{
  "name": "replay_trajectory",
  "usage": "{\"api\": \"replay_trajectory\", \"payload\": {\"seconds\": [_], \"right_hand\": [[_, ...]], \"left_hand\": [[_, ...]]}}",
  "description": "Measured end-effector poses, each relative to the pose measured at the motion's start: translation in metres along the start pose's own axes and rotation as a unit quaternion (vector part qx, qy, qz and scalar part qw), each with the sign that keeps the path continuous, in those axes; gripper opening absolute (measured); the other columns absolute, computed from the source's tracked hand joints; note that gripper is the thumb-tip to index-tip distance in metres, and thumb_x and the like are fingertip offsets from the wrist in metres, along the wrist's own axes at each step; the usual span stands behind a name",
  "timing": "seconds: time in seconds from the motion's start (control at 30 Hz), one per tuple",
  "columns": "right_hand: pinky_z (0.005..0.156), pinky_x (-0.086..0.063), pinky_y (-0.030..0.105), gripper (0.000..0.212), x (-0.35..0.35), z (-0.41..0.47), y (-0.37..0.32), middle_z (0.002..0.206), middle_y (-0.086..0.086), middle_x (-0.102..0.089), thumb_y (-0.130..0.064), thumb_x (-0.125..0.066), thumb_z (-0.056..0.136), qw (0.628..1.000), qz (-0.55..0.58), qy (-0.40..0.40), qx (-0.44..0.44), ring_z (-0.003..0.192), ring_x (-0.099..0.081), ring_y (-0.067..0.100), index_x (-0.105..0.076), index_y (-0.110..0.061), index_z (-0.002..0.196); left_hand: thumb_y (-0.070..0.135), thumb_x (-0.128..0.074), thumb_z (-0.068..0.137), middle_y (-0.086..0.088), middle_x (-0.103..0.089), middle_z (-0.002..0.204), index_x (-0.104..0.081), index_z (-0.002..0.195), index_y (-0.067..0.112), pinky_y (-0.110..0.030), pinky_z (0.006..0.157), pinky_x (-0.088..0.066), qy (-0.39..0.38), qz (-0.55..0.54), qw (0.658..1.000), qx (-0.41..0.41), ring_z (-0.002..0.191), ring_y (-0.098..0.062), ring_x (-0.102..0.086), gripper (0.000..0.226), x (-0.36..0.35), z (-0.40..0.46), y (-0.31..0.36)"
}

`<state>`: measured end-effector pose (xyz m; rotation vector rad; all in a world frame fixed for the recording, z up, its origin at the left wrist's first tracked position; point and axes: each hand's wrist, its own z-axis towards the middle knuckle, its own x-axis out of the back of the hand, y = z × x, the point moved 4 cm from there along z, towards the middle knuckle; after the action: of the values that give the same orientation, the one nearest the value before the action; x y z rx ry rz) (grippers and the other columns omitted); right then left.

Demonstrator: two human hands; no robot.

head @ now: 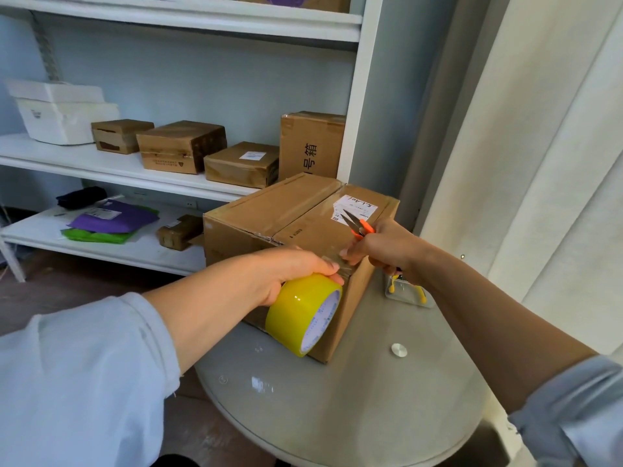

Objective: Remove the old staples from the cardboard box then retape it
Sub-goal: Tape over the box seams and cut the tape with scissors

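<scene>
- On the far left I see a white shelving unit point(188, 188); its middle shelf carries a white foam box point(64, 112) and a row of small brown parcels point(182, 146), and the lower shelf holds purple and green mailer bags point(111, 224).
- My left hand point(290, 271) comes in from the lower left, fingers curled over the top of a yellow tape roll point(303, 313) and gripping it against the near face of the cardboard box point(286, 217).
- A short stretch of clear tape point(340, 261) runs from the roll up over the box's near top edge, between my two hands.
- The box sits on a round grey table point(354, 399), at its far edge and just in front of the shelving, flaps closed and a white label point(357, 205) on its top right.
- My right hand point(384, 247) rests at the box's near right corner, fingertips pressing the tape end down, while its curled fingers hold orange-handled snips point(357, 224) with the blades pointing up and away, slightly parted.
- Just under my right wrist a clear packet with yellow parts point(408, 294) lies on the table.
- A small silver disc point(399, 349) lies on the tabletop nearer me.
- Pale curtains point(539, 146) hang on the right.
</scene>
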<state>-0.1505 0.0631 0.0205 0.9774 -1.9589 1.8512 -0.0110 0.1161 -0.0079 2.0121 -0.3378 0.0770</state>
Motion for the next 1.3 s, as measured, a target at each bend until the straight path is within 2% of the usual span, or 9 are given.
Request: {"api": "replay_trajectory", "payload": {"seconds": [0.1, 0.2, 0.3, 0.5, 0.67, 0.83, 0.97, 1.13, 1.3], "right_hand": [[0.042, -0.024, 0.021, 0.015, 0.000, 0.004, 0.001, 0.063, 0.006, -0.042, -0.013, -0.071, 0.081, 1.000, -0.005, -0.005, 0.001, 0.049, -0.031, 0.011, -0.059, -0.005, 0.083], [0.041, -0.024, 0.021, 0.017, 0.001, 0.006, 0.002, 0.059, 0.004, -0.040, -0.013, -0.071, 0.081, 1.000, -0.007, -0.006, 0.002, 0.048, -0.032, 0.011, -0.059, -0.004, 0.088], [0.044, -0.025, 0.022, 0.017, 0.001, 0.008, 0.003, 0.061, 0.005, -0.042, -0.012, -0.071, 0.080, 1.000, -0.006, -0.007, 0.007, 0.049, -0.033, 0.012, -0.056, -0.004, 0.083], [0.044, -0.026, 0.022, 0.017, 0.003, 0.011, 0.005, 0.070, 0.009, -0.045, -0.012, -0.070, 0.081, 1.000, -0.012, -0.014, 0.001, 0.050, -0.033, 0.012, -0.056, -0.004, 0.085], [0.042, -0.026, 0.022, 0.016, 0.003, 0.011, 0.002, 0.074, 0.010, -0.048, -0.012, -0.069, 0.082, 0.999, -0.034, -0.023, -0.008, 0.049, -0.034, 0.011, -0.055, -0.005, 0.082], [0.039, -0.025, 0.019, 0.020, 0.003, 0.011, 0.003, 0.064, 0.005, -0.041, -0.014, -0.068, 0.083, 0.998, -0.043, -0.043, -0.007, 0.045, -0.032, 0.010, -0.050, -0.010, 0.077], [0.037, -0.026, 0.017, 0.019, 0.007, 0.009, 0.003, 0.060, 0.001, -0.043, -0.015, -0.069, 0.084, 0.997, -0.053, -0.063, -0.013, 0.042, -0.032, 0.008, -0.051, -0.010, 0.080], [0.036, -0.028, 0.017, 0.019, 0.009, 0.008, 0.004, 0.063, 0.000, -0.053, -0.015, -0.071, 0.083, 0.996, -0.054, -0.071, -0.003, 0.045, -0.035, 0.008, -0.054, -0.008, 0.086], [0.042, -0.029, 0.020, 0.023, 0.011, 0.008, 0.002, 0.061, -0.001, -0.050, -0.025, -0.071, 0.085, 0.989, -0.123, -0.081, 0.008, 0.048, -0.037, 0.010, -0.054, -0.011, 0.078]], "left_hand": [[0.028, -0.059, 0.092, -0.009, -0.064, 0.072, -0.068, 0.076, 0.013, -0.030, 0.067, -0.050, -0.015, -0.005, 1.000, 0.019, 0.064, -0.020, -0.058, 0.023, 0.000, 0.004, -0.002], [0.029, -0.058, 0.092, -0.010, -0.063, 0.075, -0.068, 0.075, 0.013, -0.032, 0.072, -0.049, -0.026, -0.010, 0.999, 0.030, 0.067, -0.021, -0.057, 0.025, 0.001, 0.008, -0.005], [0.030, -0.058, 0.092, -0.010, -0.063, 0.073, -0.069, 0.073, 0.013, -0.032, 0.071, -0.049, -0.032, -0.016, 0.999, 0.038, 0.065, -0.021, -0.057, 0.027, -0.001, 0.010, -0.006], [0.031, -0.058, 0.091, -0.008, -0.064, 0.067, -0.070, 0.065, 0.015, -0.031, 0.069, -0.049, -0.039, -0.011, 0.998, 0.045, 0.062, -0.020, -0.057, 0.033, -0.002, 0.013, -0.006], [0.038, -0.051, 0.094, -0.004, -0.062, 0.051, -0.071, 0.061, 0.016, -0.022, 0.055, -0.044, -0.033, -0.010, 0.998, 0.043, 0.041, -0.013, -0.054, 0.045, -0.002, 0.012, -0.005], [0.042, -0.046, 0.096, -0.006, -0.063, 0.050, -0.072, 0.048, 0.015, -0.023, 0.058, -0.043, -0.016, 0.003, 0.999, 0.047, 0.053, -0.017, -0.052, 0.061, -0.002, 0.014, -0.005], [0.041, -0.046, 0.096, -0.006, -0.064, 0.052, -0.072, 0.053, 0.014, -0.022, 0.056, -0.044, -0.017, 0.009, 0.999, 0.049, 0.046, -0.015, -0.053, 0.058, -0.005, 0.012, -0.002], [0.042, -0.046, 0.096, -0.007, -0.064, 0.052, -0.073, 0.053, 0.014, -0.023, 0.058, -0.044, -0.019, 0.002, 0.999, 0.048, 0.052, -0.017, -0.053, 0.058, -0.008, 0.011, -0.003], [0.039, -0.044, 0.097, -0.004, -0.062, 0.047, -0.068, 0.071, 0.011, -0.021, 0.055, -0.042, -0.013, -0.013, 0.999, 0.030, 0.051, -0.015, -0.051, 0.046, -0.009, 0.008, -0.002]]}}
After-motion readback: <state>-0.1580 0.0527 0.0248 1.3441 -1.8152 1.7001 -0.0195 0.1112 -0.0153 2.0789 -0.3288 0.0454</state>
